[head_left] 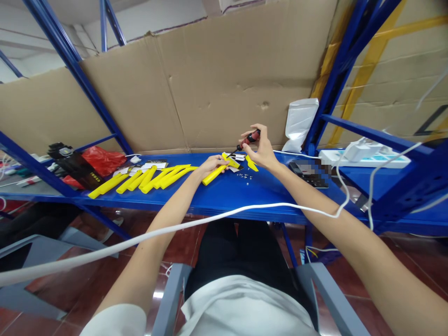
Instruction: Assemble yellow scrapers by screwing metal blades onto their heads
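Fingers of the right hand (pixel 262 152) are wrapped round a screwdriver (pixel 249 139), those of the left hand (pixel 210 166) round a yellow piece (pixel 212 176) at the blue surface (pixel 276 196); tiny loose parts (pixel 245 176) alongside could be scattered by a passing wrist.

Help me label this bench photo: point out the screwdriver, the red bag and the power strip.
Screwdriver (pixel 248 140), head view: on its red handle.
Red bag (pixel 104 160), head view: on its crumpled middle.
Power strip (pixel 360 162), head view: on its white front side.
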`<state>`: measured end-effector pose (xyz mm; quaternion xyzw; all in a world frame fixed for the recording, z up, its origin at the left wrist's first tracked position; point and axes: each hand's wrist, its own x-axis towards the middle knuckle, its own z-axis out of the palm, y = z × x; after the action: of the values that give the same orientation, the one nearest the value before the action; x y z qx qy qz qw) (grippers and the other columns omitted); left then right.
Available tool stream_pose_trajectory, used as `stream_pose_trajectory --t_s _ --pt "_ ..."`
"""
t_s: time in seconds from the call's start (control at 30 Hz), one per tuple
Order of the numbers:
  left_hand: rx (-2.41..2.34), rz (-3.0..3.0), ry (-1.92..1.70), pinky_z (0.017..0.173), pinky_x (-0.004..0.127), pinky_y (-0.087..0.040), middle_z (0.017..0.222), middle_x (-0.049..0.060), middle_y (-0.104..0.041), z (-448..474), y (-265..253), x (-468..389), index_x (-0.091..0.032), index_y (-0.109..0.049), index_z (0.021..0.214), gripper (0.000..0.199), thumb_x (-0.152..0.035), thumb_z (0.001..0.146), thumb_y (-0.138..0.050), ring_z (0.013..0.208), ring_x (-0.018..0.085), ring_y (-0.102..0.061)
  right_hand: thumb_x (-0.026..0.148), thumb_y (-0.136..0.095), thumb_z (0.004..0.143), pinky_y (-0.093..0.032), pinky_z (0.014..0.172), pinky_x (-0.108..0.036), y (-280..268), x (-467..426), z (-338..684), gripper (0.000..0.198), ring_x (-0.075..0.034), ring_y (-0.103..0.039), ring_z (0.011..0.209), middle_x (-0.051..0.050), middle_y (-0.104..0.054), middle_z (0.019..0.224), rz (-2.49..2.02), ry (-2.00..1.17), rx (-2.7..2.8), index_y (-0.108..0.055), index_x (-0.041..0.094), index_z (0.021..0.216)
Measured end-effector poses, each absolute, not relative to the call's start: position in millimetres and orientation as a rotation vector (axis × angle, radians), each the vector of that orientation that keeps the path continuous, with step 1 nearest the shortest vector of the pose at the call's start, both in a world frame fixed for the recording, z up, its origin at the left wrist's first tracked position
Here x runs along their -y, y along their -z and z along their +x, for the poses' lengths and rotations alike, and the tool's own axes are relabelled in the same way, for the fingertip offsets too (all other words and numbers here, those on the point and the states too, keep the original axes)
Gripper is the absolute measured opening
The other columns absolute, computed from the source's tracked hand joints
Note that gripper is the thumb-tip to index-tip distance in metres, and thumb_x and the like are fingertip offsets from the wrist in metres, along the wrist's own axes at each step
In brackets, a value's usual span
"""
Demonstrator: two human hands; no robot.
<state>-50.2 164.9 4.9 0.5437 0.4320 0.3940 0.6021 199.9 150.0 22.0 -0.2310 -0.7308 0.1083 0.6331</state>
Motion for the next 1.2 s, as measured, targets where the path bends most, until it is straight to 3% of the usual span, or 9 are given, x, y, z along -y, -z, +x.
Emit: stream_pose_trajectory --t_s 0.1,0.23,0.33,0.57,0.77,0.87,1.0,1.2 --pt "-1.005 1.257 -0.914 0.059 0.024 -0.053 0.081 0.013 -0.079 -51 -4 -167 -0.015 -0.062 0.091 0.027 -0.001 0.092 -0.084 0.069 0.018 -0.076 0.064 -0.079 0.098 -0.072 0.102 -0.054 -20 -154 200 0.072 -0.027 -0.084 0.101 -0.01 -0.076 0.131 -0.515 -0.323 1.653 -0.042 0.034 0.153" --pt "-1.002 1.257 -0.923 0.058 0.023 -0.052 0.081 0.012 -0.079 -51 -2 -169 -0.016 -0.06 0.089 0.029 0.0 0.091 -0.084 0.07 0.018 -0.076 0.068 -0.086 0.093 -0.073 0.094 -0.058 -20 -157 201 0.072 -0.032 -0.083 0.097 -0.006 -0.076 0.106 -0.57 -0.283 1.601 -0.049 0.031 0.143" --pt "-0.997 1.254 -0.927 0.058 0.023 -0.052 0.081 0.011 -0.079 -51 -1 -170 -0.017 -0.059 0.089 0.032 -0.001 0.089 -0.086 0.071 0.018 -0.077 0.07 -0.087 0.091 -0.073 0.089 -0.058 -20 -158 203 0.071 -0.032 -0.082 0.094 -0.004 -0.073 0.102 -0.606 -0.253 1.581 -0.052 0.031 0.139" --pt "-0.999 1.247 -0.932 0.058 0.023 -0.052 0.081 0.011 -0.079 -51 0 -171 -0.017 -0.058 0.088 0.032 -0.001 0.088 -0.086 0.071 0.019 -0.077 0.072 -0.077 0.098 -0.072 0.102 -0.053 -17 -160 201 0.078 -0.028 -0.083 0.109 -0.012 -0.072 0.137 -0.525 -0.361 1.65 -0.038 0.036 0.155" --pt "-0.995 1.247 -0.933 0.058 0.022 -0.052 0.083 0.011 -0.08 -51 0 -169 -0.017 -0.059 0.089 0.034 -0.001 0.086 -0.089 0.071 0.018 -0.077 0.076 -0.084 0.091 -0.073 0.094 -0.062 -15 -164 202 0.081 -0.033 -0.083 0.097 -0.005 -0.077 0.103 -0.579 -0.297 1.597 -0.047 0.032 0.148" --pt "-0.996 1.246 -0.934 0.058 0.022 -0.052 0.082 0.01 -0.079 -51 0 -169 -0.017 -0.059 0.088 0.033 -0.001 0.086 -0.088 0.071 0.019 -0.077 0.073 -0.082 0.094 -0.073 0.095 -0.058 -15 -164 202 0.078 -0.03 -0.083 0.098 -0.007 -0.077 0.11 -0.558 -0.283 1.608 -0.045 0.032 0.149" --pt "-1.003 1.245 -0.935 0.058 0.022 -0.052 0.08 0.01 -0.078 -51 0 -169 -0.017 -0.058 0.087 0.033 0.0 0.087 -0.087 0.069 0.018 -0.077 0.076 -0.077 0.097 -0.072 0.102 -0.052 -15 -163 201 0.077 -0.027 -0.084 0.106 -0.01 -0.074 0.135 -0.517 -0.365 1.617 -0.04 0.036 0.15" --pt "-1.004 1.245 -0.932 0.057 0.022 -0.052 0.08 0.011 -0.079 -50 -2 -167 -0.017 -0.058 0.088 0.034 -0.001 0.087 -0.088 0.07 0.019 -0.077 0.072 -0.086 0.091 -0.073 0.091 -0.057 -17 -162 202 0.075 -0.031 -0.084 0.093 -0.004 -0.076 0.101 -0.574 -0.304 1.59 -0.048 0.032 0.142"
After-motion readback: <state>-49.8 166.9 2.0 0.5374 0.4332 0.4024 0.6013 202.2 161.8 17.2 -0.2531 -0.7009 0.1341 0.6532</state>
